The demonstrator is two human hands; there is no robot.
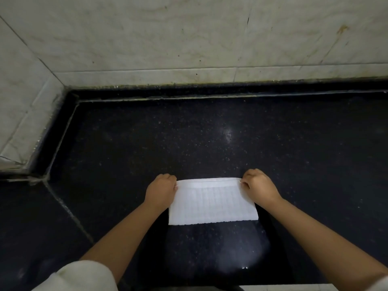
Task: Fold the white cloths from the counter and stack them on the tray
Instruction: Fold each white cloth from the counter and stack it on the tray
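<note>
Fingers (244,182) of both hands pinch the white cloth's (212,203) far corners.

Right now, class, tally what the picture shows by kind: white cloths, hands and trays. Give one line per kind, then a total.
White cloths: 1, the white cloth on the black counter
Hands: 2, the left hand and right hand, each pinching a far corner
Trays: 0 in view
Total: 3

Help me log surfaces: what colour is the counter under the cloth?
Black with pale speckles, the counter shows best in the head view.
</note>
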